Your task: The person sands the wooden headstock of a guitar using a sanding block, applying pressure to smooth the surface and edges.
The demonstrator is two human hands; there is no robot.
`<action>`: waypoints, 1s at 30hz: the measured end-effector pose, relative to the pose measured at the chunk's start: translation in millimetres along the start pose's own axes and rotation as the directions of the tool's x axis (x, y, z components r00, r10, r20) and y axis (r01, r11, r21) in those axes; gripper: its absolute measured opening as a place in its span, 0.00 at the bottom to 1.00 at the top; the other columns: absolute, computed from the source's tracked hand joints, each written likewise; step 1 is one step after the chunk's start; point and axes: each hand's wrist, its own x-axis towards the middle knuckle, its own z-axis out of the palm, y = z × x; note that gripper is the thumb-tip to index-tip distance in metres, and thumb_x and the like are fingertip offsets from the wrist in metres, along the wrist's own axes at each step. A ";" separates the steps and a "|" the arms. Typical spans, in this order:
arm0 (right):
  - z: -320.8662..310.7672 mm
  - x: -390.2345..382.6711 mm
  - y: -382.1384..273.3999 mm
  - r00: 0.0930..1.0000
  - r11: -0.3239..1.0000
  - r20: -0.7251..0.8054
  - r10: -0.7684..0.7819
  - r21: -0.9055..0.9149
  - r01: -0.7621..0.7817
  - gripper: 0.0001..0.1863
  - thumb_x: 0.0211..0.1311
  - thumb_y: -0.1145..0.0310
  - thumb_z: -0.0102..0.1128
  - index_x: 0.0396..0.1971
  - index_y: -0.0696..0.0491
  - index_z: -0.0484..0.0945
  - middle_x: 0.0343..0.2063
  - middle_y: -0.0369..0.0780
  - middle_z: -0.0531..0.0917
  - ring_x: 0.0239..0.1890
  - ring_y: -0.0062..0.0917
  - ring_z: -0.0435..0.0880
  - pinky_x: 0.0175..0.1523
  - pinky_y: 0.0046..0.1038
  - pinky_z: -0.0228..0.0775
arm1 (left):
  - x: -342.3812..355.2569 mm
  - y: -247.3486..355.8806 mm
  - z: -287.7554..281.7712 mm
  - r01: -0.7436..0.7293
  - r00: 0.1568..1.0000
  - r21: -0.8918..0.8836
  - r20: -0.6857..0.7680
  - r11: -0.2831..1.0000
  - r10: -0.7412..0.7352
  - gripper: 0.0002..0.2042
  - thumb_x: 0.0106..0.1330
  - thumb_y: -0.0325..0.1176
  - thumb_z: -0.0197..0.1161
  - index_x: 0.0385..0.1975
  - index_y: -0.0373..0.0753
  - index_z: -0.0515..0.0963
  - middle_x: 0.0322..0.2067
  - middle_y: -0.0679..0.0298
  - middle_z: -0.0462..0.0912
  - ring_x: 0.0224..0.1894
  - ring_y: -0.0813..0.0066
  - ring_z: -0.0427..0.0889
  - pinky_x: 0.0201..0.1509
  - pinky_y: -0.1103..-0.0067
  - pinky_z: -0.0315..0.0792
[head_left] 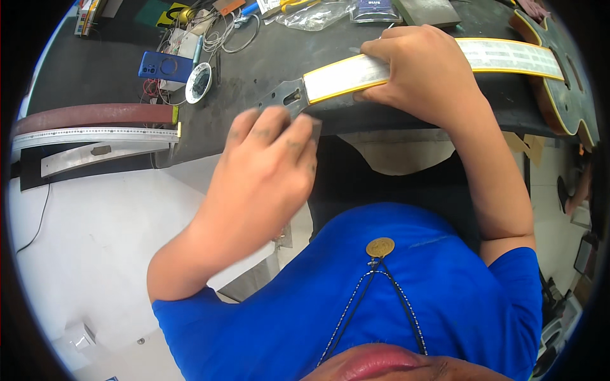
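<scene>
An unfinished electric guitar lies across the dark workbench, its grey body (pixel 575 82) at the right and its headstock (pixel 289 95) toward the left. Whitish tape covers the fretboard (pixel 346 77), which has yellow edging. My right hand (pixel 422 76) is wrapped round the neck, thumb on the near side and fingers over the far side. In front of the headstock, my left hand (pixel 270 159) has its fingers curled down. A small dark grey flat piece (pixel 316 129), which looks like sandpaper, shows at its fingertips. The hand hides part of the headstock.
A blue phone (pixel 166 66), a white bowl (pixel 199 82) with dark contents and tangled cables (pixel 222 35) lie at the back left. A steel ruler (pixel 95 136), a red-brown bar (pixel 95 117) and a metal straightedge (pixel 105 154) rest at the left edge. Clear plastic bags (pixel 318 16) lie behind the neck.
</scene>
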 end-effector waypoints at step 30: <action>51.0 -72.8 -0.8 0.971 0.935 -0.169 -0.170 0.282 0.213 0.08 0.54 0.73 0.80 0.30 0.53 0.86 0.20 0.38 0.79 0.21 0.33 0.77 0.30 0.35 0.69 | -19.0 -116.4 123.7 0.346 0.559 -0.631 -0.456 0.694 -0.693 0.18 0.73 0.35 0.77 0.59 0.38 0.90 0.63 0.51 0.90 0.63 0.46 0.89 0.69 0.61 0.81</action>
